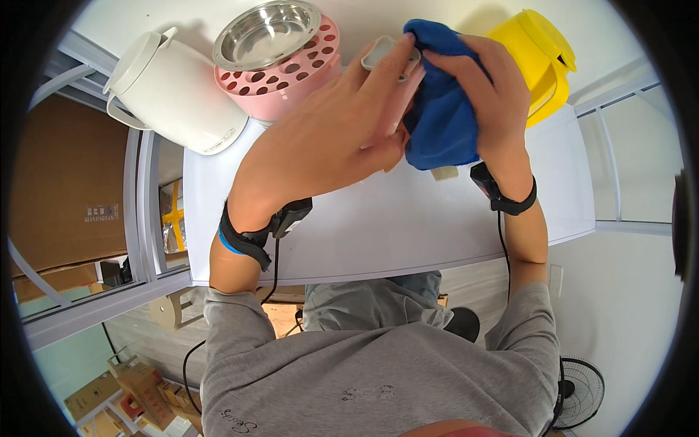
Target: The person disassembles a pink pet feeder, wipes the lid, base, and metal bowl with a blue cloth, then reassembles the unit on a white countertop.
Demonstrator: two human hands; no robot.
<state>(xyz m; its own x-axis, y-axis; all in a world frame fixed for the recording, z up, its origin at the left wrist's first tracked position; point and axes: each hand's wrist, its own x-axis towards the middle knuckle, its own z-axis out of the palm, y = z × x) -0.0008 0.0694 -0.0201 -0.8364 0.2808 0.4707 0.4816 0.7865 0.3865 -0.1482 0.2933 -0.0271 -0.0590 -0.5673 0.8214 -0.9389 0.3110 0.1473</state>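
My left hand (338, 124) grips a small pink container (399, 105) with a pale grey-white top (382, 52) at the upper middle, fingers wrapped round it. My right hand (495, 102) is closed on a crumpled blue cloth (437, 131) held against the container's right side, with its fingertips near the top. Part of a small beige item (444, 172) shows beneath the cloth. Black straps with small devices and cables circle both wrists.
Behind stand a white kettle (171, 87), a pink perforated stand (247, 89) bearing a steel bowl (266, 36), and a yellow pitcher (542, 51). The white table (378, 233) has a metal frame at its left, with cardboard (69, 182) beyond. A fan (582, 393) stands lower right.
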